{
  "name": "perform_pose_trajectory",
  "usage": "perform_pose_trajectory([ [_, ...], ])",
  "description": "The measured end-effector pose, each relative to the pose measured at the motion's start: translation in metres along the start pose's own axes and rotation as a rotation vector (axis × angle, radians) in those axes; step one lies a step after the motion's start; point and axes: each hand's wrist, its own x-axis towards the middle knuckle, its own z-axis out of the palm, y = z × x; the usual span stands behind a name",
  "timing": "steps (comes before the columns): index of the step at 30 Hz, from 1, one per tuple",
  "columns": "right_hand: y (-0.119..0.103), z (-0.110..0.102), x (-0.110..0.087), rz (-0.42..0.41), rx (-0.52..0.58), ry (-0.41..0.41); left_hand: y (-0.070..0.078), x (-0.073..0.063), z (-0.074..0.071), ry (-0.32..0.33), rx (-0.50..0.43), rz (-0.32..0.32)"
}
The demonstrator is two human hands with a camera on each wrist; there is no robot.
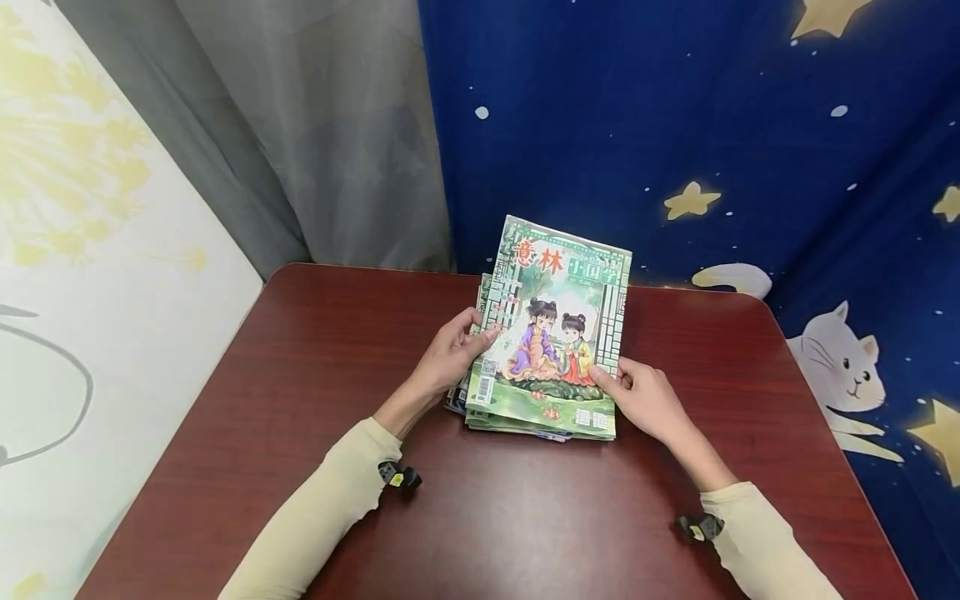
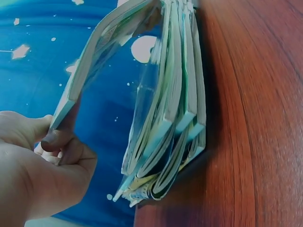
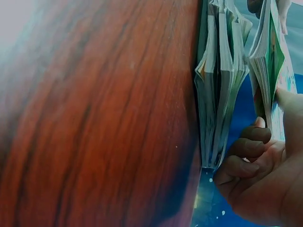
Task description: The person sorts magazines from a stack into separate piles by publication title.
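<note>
A green illustrated magazine (image 1: 562,333), its cover showing two children and red lettering, is held above a stack of magazines (image 2: 177,90). My left hand (image 1: 450,354) pinches its left edge, thumb on the cover and fingers beneath. At the opposite edge my right hand (image 1: 641,396) grips it the same way, thumb on the cover, fingers curled under. In both wrist views a gap separates the held magazine from the stack, which lies on the table. Most of the stack is hidden under the magazine in the head view.
The dark red wooden table (image 1: 315,417) spreads around the stack. Behind it hang a grey curtain (image 1: 337,125) and a blue curtain (image 1: 585,108) with stars and a white cat. A pale patterned panel (image 1: 97,250) borders the left side.
</note>
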Motion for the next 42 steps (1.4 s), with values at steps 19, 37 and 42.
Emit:
perform_pose_trajectory([
  [19, 0.011, -0.032, -0.025, 0.081, 0.403, -0.040, 0.014, 0.005, 0.031, -0.105, -0.080, -0.030],
  [37, 0.036, -0.067, -0.064, 0.244, 0.509, 0.022, 0.039, 0.030, 0.066, -0.547, 0.318, -0.189],
  [42, 0.024, -0.069, -0.067, 0.278, 0.354, 0.044, 0.051, 0.035, 0.066, -0.604, 0.476, -0.154],
])
